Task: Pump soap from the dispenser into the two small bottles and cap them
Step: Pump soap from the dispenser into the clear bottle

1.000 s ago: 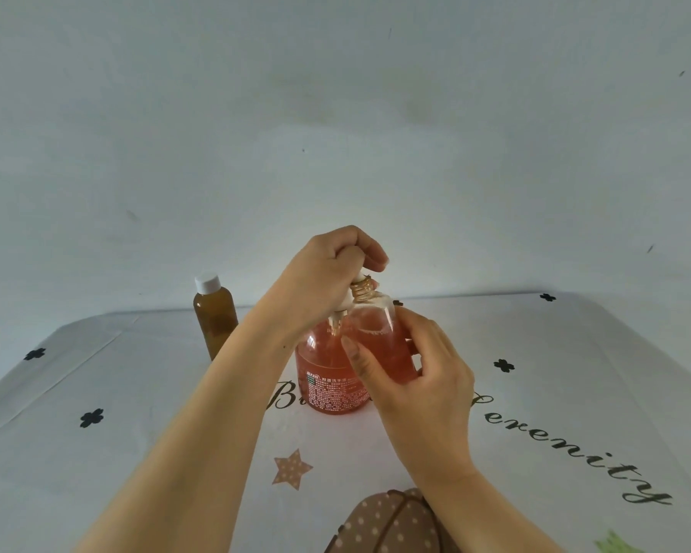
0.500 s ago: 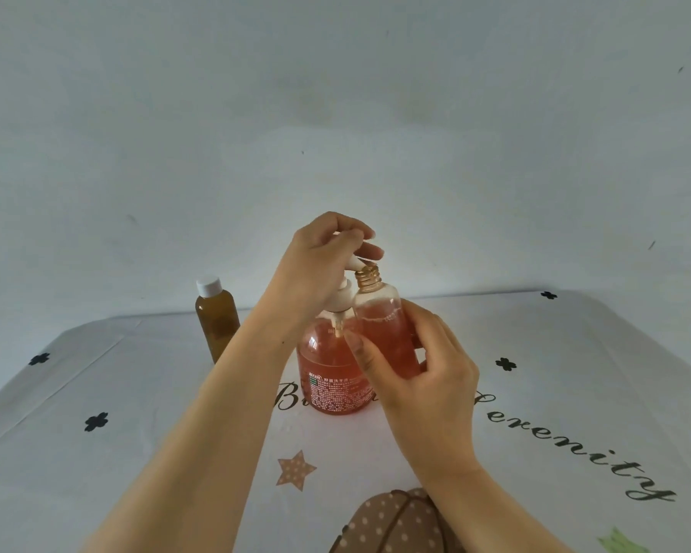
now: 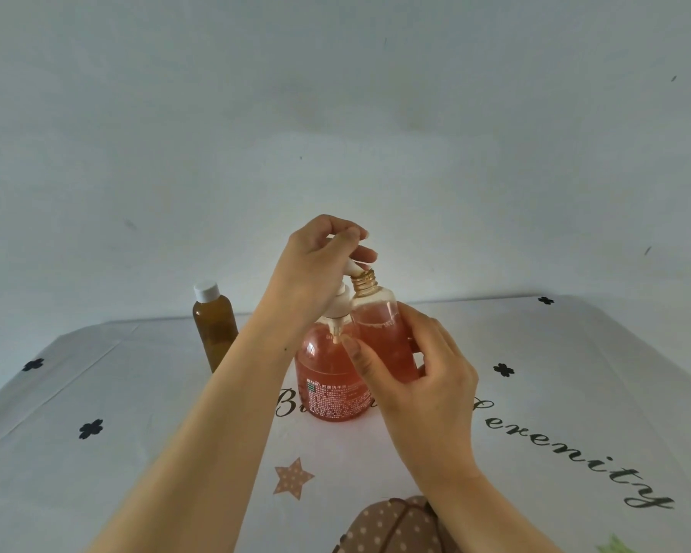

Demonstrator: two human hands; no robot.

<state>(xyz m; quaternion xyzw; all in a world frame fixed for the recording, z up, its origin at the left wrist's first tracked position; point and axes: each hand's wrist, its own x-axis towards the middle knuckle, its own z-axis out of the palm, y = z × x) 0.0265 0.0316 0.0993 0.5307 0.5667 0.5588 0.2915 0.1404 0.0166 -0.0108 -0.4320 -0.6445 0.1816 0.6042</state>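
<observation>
Curling over pump head (image 3: 352, 269), left hand (image 3: 316, 273) fingers (image 3: 346, 237) hide most of it; nozzle at open neck of small bottle (image 3: 378, 337) gripped in right hand (image 3: 427, 385) fingers (image 3: 423, 321), base hidden. Dispenser (image 3: 328, 381) mid-bench (image 3: 136, 453). Capped amber bottle (image 3: 214, 325) toward far-left corner. Dotted brown thing (image 3: 391, 524) cut off, near edge.

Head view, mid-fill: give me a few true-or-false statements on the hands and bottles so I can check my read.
1. The right hand holds an uncapped bottle with its mouth at the pump head. True.
2. The left hand hangs idle. False: it grips the pump head of the dispenser.
3. The brown bottle at the back left wears a white cap. True.
4. The uncapped bottle is empty. False: pink soap fills most of it.
</observation>
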